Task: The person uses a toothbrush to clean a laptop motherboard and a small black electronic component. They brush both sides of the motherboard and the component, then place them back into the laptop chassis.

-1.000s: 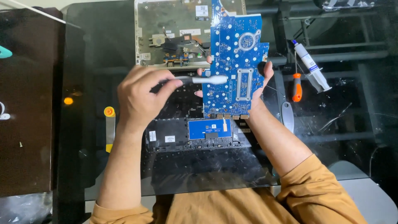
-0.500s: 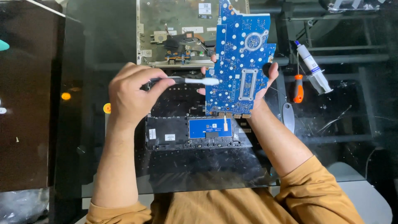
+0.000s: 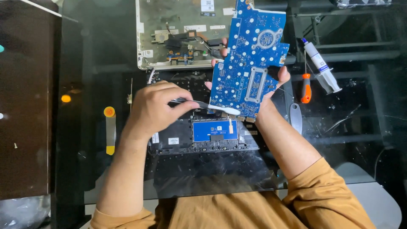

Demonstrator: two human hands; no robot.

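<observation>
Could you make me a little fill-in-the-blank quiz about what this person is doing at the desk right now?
1. The right hand holds up a circuit board coloured ____.
2. The left hand holds a white-headed ____ against the board's lower edge.
3. The screwdriver on the glass table has a handle coloured ____.
4. The person's sleeves are coloured ____.

Missing words: blue; brush; orange; mustard

Orange-handled screwdriver (image 3: pixel 306 88), white syringe tube (image 3: pixel 321 65) (just beside), yellow-tipped pry tool (image 3: pixel 110 129)

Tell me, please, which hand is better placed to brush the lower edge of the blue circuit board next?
The left hand: it holds the brush, whose white head lies at the lower edge of the blue circuit board. The right hand is behind the board, holding it up.
</observation>
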